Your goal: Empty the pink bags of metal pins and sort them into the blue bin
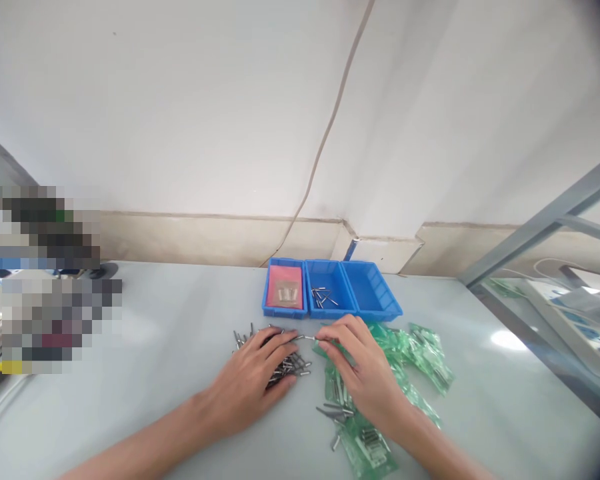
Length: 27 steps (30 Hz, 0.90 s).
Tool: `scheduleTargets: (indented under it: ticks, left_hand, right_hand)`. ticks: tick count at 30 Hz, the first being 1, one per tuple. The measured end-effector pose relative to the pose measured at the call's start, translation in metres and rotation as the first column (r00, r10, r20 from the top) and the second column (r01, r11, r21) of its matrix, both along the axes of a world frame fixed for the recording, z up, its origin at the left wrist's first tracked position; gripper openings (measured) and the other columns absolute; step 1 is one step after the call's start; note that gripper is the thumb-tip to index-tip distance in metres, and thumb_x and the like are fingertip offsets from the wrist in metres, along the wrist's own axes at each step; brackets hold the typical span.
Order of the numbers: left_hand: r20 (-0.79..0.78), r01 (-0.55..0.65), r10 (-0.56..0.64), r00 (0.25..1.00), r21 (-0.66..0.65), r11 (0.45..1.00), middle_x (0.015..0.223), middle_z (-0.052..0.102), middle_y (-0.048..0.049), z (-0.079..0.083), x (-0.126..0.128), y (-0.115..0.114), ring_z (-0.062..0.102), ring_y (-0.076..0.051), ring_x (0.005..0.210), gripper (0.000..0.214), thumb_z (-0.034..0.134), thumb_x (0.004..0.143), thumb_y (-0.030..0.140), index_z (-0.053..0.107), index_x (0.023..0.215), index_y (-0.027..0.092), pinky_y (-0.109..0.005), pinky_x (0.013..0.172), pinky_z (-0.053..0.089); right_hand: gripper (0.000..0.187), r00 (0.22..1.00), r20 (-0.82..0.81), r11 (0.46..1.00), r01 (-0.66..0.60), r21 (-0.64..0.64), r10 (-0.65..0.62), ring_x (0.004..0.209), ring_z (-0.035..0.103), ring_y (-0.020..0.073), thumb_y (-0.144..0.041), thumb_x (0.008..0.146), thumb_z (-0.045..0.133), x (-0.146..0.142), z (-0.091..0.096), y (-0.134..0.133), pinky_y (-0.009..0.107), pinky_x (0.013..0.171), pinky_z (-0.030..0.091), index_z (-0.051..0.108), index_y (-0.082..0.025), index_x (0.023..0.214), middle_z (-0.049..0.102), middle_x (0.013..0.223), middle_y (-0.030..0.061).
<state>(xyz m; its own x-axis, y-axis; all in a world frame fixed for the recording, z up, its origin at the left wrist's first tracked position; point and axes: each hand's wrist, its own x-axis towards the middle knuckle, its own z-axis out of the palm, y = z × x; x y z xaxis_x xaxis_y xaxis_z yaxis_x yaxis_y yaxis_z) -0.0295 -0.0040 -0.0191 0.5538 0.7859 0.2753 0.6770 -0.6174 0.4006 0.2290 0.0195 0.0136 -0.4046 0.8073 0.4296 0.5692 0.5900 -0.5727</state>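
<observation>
My left hand (253, 373) rests over a pile of slim metal pins (287, 365) on the table, its fingers spread and covering part of the pile. My right hand (360, 370) pinches one end of a thin metal pin (307, 337) between thumb and fingertips. This pin lies nearly level, and its other end is close to my left fingertips; whether they touch it I cannot tell. Under and beside my right hand are green plastic bags (405, 353) with metal pins inside. Several loose pins (337, 412) lie below it, next to the bags.
Three blue bins stand in a row by the wall: the left bin (266, 300) holds a pink packet (286, 275), the middle bin (325, 270) several pins, and the right bin (373, 290) shows only its floor. A metal frame (540, 220) stands at right; blurred-out items fill the left.
</observation>
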Motion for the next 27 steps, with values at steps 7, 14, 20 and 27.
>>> scheduleTargets:
  ticks: [7,14,20,27]
  left_hand:
    - [0.003,0.007,-0.007,1.0,0.003,1.0,0.157,0.06,-0.0073,0.0006,0.0005,0.0009,0.053,-0.032,0.146,0.041,0.064,0.108,0.032,0.059,0.148,0.025,-0.056,0.119,0.053]
    - [0.02,0.006,-0.005,1.0,-0.002,1.0,0.155,0.06,-0.0076,0.0002,-0.0001,0.0008,0.054,-0.031,0.144,0.041,0.064,0.107,0.033,0.059,0.147,0.027,-0.055,0.119,0.053]
    - [0.011,0.007,-0.006,1.0,-0.016,1.0,0.155,0.059,-0.0079,0.0024,0.0003,0.0006,0.053,-0.031,0.144,0.041,0.064,0.107,0.031,0.059,0.147,0.026,-0.054,0.118,0.054]
    - [0.019,0.011,-0.011,1.0,-0.007,1.0,0.153,0.06,-0.0083,0.0039,0.0,0.001,0.055,-0.031,0.142,0.039,0.063,0.108,0.033,0.06,0.146,0.027,-0.053,0.117,0.055]
  right_hand:
    - [0.021,0.997,-0.072,1.0,-0.004,-0.031,0.002,0.095,0.064,0.0258,-0.022,0.114,0.047,-0.0021,0.0045,0.0,0.04,0.085,0.055,0.067,-0.027,0.113,0.068,0.1,0.0073]
    - [0.02,0.998,-0.06,0.999,0.013,-0.031,-0.015,0.094,0.061,0.0266,-0.023,0.113,0.048,-0.002,0.0043,0.0005,0.041,0.084,0.052,0.067,-0.027,0.112,0.069,0.1,0.0069]
    - [0.015,0.991,-0.114,0.991,0.056,-0.122,-0.07,0.095,0.062,0.0272,-0.03,0.11,0.057,-0.0018,0.0069,0.0011,0.04,0.082,0.054,0.069,-0.027,0.103,0.069,0.098,0.0069]
    - [0.027,0.914,-0.373,0.897,-0.024,-0.441,-0.159,0.083,0.067,0.0214,-0.05,0.107,0.059,-0.0003,0.007,0.0067,0.035,0.078,0.06,0.07,-0.025,0.105,0.073,0.098,0.0055]
